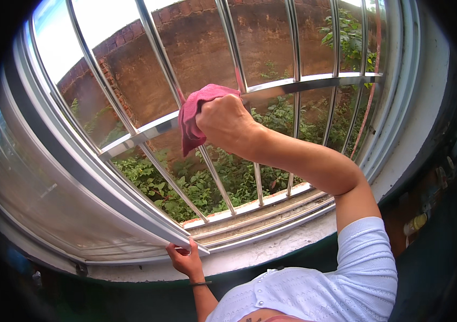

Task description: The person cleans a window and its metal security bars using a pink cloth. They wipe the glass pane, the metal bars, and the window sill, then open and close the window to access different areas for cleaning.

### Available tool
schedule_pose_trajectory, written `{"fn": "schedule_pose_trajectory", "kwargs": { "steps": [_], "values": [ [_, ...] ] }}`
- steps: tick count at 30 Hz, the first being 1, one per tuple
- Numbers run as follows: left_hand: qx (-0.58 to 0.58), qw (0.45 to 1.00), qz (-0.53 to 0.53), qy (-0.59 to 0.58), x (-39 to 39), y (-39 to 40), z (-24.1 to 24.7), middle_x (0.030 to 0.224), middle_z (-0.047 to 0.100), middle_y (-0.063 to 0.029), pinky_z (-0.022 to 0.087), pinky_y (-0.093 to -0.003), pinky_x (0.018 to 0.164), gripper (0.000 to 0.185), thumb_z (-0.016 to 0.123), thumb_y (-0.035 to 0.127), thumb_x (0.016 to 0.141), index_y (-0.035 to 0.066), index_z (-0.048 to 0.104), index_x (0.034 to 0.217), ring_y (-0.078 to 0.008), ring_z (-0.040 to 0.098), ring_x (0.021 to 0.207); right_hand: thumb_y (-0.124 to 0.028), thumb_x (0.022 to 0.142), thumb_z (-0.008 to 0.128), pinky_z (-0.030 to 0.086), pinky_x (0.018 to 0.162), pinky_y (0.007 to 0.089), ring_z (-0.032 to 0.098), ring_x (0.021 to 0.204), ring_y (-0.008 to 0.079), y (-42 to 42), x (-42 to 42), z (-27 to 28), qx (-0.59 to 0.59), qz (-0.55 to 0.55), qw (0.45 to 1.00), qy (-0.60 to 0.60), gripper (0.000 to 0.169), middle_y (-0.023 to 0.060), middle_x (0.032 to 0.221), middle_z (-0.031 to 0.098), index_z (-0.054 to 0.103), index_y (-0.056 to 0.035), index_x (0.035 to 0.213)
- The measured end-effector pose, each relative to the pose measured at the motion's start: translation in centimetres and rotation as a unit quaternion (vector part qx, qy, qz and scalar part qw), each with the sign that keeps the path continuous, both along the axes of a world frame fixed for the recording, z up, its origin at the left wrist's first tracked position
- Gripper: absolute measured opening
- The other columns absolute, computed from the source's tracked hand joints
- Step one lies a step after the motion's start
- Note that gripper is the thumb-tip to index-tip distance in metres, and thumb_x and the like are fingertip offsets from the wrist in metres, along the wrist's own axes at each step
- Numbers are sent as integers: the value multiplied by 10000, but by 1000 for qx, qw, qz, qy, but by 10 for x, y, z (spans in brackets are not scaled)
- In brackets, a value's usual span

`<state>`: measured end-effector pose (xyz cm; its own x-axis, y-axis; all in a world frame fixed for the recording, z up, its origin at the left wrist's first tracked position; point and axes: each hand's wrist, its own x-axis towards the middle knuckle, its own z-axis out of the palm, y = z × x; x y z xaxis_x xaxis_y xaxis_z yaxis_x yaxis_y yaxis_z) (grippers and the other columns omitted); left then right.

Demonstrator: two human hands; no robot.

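My right hand (226, 116) is closed around a pink cloth (196, 112), pressed against the horizontal crossbar (276, 86) of a metal window grille. Part of the cloth hangs down in front of the upright bars, and my fingers are mostly hidden behind the hand. Low at the centre, my left hand (184, 257) grips the lower corner of the white sliding window frame (164, 233), with a dark band around the wrist. The sliding pane (67, 201) stands at the left, and the grille fills the window opening to its right.
Below the grille run the dirty window tracks (260, 217) and a worn white sill (252, 247). Green plants (220, 181) and a brown wall (196, 48) are beyond the bars. A yellowish container (415, 224) is in the dim area at the right.
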<state>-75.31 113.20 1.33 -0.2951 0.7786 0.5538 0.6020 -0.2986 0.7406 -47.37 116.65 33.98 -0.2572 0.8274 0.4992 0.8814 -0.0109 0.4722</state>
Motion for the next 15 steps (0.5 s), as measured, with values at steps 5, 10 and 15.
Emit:
{"fn": "schedule_pose_trajectory", "kwargs": {
  "steps": [5, 10, 15],
  "values": [
    [4, 1000, 4, 3, -7, -6, 7, 783, 605, -28, 492, -309, 602, 380, 807, 269, 773, 56, 563, 972, -144, 596, 618, -152, 788, 665, 530, 563, 320, 719, 755, 189, -22, 49, 4, 22, 2, 998, -67, 108, 61, 810, 730, 754, -105, 831],
    [2, 997, 39, 65, -7, -6, 17, 812, 559, -31, 471, -351, 576, 388, 814, 298, 723, 86, 579, 946, -184, 581, 612, -180, 772, 675, 537, 544, 336, 711, 691, 190, -13, 45, 7, 25, 59, 997, -32, 119, 79, 727, 712, 732, -85, 729],
    [-1, 996, 70, 53, -23, 3, 15, 856, 598, -40, 486, -356, 590, 390, 806, 290, 740, 76, 609, 1000, -190, 611, 646, -166, 771, 676, 525, 524, 351, 701, 681, 197, 8, -14, -9, 21, 42, 999, -17, 102, 92, 755, 710, 732, -82, 759]
  ]
}}
